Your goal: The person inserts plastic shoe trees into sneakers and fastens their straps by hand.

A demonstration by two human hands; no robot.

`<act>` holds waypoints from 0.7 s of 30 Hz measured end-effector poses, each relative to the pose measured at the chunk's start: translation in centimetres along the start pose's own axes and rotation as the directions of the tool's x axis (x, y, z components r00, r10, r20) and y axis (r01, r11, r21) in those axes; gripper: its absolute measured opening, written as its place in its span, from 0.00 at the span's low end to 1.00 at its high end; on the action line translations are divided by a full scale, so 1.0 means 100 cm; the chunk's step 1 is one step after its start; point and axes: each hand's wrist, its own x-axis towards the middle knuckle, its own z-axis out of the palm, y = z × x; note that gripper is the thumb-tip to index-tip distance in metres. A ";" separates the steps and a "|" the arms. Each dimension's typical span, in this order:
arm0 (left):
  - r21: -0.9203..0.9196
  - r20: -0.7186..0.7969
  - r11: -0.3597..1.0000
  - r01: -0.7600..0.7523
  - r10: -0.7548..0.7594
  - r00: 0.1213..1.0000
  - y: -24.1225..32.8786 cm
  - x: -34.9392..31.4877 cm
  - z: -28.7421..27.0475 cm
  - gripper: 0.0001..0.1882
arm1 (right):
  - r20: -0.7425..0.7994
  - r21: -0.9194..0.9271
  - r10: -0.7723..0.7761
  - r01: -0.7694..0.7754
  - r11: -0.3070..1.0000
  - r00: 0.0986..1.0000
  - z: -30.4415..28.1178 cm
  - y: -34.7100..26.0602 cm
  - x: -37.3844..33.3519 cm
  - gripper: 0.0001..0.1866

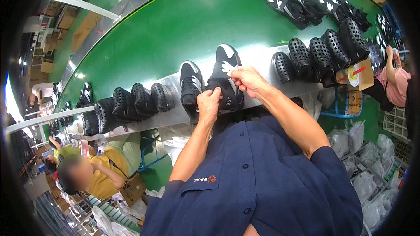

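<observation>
Black-and-white sneaker [222, 71], toe pointing away, sits at the near edge of the counter [259, 59], between both hands: the right hand's [250, 81] grip is a tight thumb-and-forefinger pinch at the side of the strap, while the left hand's [209, 102] fingers are bunched closed at the collar, though exactly what they pinch is hidden. A pull from the right that the left fails to match could twist the upper or set the strap crooked; too hard a tug might slide the heel off the edge. The second sneaker [190, 83] stands just beside on the left, so a sideways slip could knock it. Farther out, a wide right-arm swing might topple the perforated black shoe-shaped pieces [301, 59].
</observation>
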 end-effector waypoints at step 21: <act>-0.108 -0.069 0.993 0.036 -0.044 0.997 -0.002 -0.004 0.003 0.13 | -0.274 -0.130 -0.093 0.059 0.990 0.957 0.019 0.070 -0.005 0.09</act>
